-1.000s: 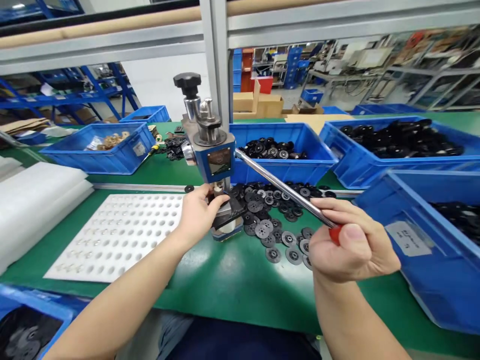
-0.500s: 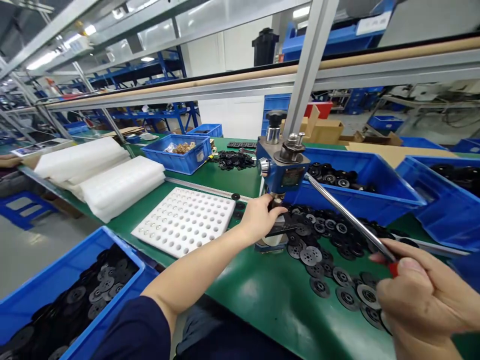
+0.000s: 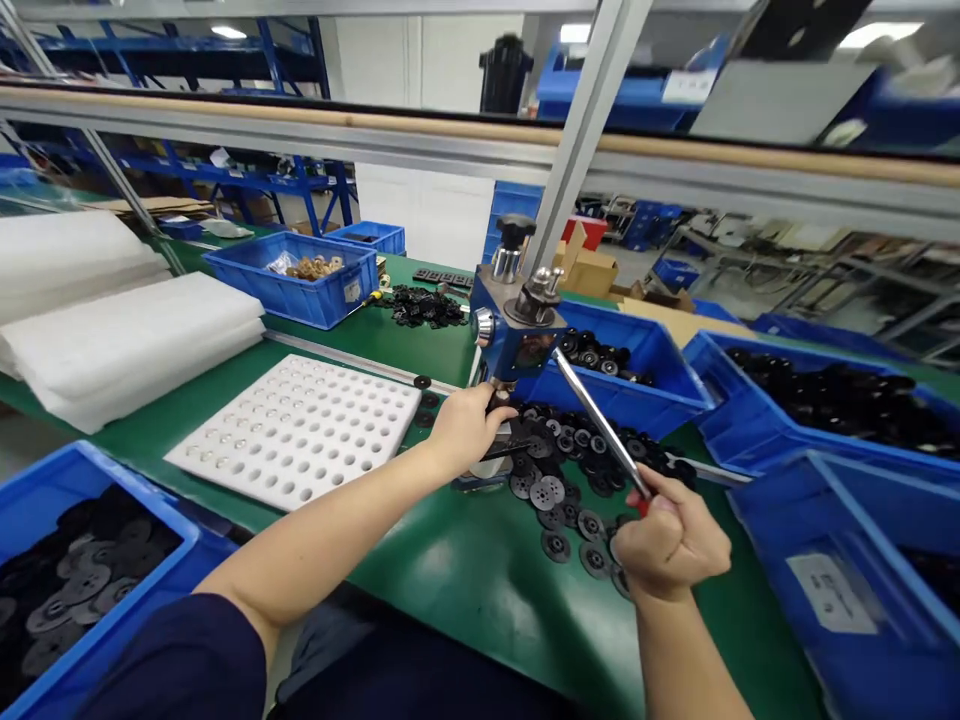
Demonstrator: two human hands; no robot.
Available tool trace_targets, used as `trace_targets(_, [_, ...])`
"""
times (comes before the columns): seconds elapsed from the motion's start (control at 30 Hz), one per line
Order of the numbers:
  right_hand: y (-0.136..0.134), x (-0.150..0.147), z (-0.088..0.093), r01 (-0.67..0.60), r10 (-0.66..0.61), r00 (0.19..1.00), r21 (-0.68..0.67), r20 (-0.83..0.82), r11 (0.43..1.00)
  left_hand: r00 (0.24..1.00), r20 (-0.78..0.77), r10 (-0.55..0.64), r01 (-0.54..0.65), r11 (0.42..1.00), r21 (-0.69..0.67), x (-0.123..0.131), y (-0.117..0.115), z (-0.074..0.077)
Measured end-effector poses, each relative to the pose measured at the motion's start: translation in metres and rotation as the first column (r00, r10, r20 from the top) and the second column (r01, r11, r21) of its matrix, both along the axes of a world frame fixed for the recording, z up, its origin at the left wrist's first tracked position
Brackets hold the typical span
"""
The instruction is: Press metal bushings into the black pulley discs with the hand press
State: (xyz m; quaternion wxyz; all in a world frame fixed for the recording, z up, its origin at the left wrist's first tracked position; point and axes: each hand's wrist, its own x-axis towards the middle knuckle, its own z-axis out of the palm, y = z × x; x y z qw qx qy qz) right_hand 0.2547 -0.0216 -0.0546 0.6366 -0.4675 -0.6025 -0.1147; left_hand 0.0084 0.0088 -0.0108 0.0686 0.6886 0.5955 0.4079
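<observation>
A blue hand-operated press (image 3: 517,325) stands on the green workbench (image 3: 480,600). My right hand (image 3: 671,535) is closed around the red grip of its long metal lever (image 3: 600,415), which slants down toward me. At the foot of the press ram is my left hand (image 3: 465,430), fingers and thumb curled about a small dark piece (image 3: 497,401). My fingers partly cover that piece, so its kind is unclear. Many flat black discs with holes (image 3: 551,492) lie right beside the press. To its left is a white foam tray (image 3: 300,430) with rows of round holes, several of them holding small shiny parts.
A blue bin of black discs (image 3: 187,530) is at my left. Blue bins (image 3: 675,385) with black parts line the right and back. Stacked white foam (image 3: 142,340) lies far left. Another blue bin (image 3: 296,300) holds brownish parts, near a pile of black pieces (image 3: 424,307).
The view has turned right, so the bench things appear further left. My right hand has come nearer the press as the lever swung to a steeper slant. My left hand stays at the ram.
</observation>
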Motion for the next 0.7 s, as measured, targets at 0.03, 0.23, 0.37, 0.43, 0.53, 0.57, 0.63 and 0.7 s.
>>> trace_targets(0.03, [-0.001,-0.002,0.004,-0.009,0.008,1.000,0.029,0.009,1.000,1.000,-0.002,0.006,-0.006,1.000,-0.001,0.000,-0.001,0.002])
trace_targets(0.23, [-0.015,-0.002,0.033,-0.063,0.060,0.991,0.017,0.123,0.998,0.997,0.069,0.035,-0.032,0.999,-0.038,0.003,-0.004,0.008])
trace_targets(0.37, [-0.018,-0.008,0.032,-0.053,0.052,0.994,0.005,0.100,0.999,0.992,0.118,0.034,-0.029,0.999,-0.042,0.003,-0.006,0.007])
trace_targets(0.43, [-0.016,-0.013,0.026,-0.010,0.010,0.996,0.003,0.085,1.000,0.991,0.130,0.032,-0.029,0.999,-0.030,0.002,-0.006,0.007])
trace_targets(0.53, [-0.008,-0.017,0.012,0.106,-0.106,0.994,0.013,-0.005,0.994,0.989,0.147,0.012,-0.012,1.000,0.001,0.003,-0.005,0.005])
trace_targets(0.57, [-0.005,-0.016,0.006,0.146,-0.144,0.988,0.025,-0.049,0.989,0.988,0.155,0.004,-0.006,1.000,0.012,0.003,-0.004,0.004])
trace_targets(0.63, [-0.001,-0.013,0.000,0.179,-0.175,0.980,0.033,-0.099,0.983,0.985,0.171,0.000,-0.006,0.999,0.035,0.004,-0.001,0.002])
trace_targets(0.7, [-0.001,-0.011,0.004,0.133,-0.132,0.989,0.010,-0.060,0.991,0.980,0.198,0.015,-0.029,0.997,0.070,0.004,0.002,0.000])
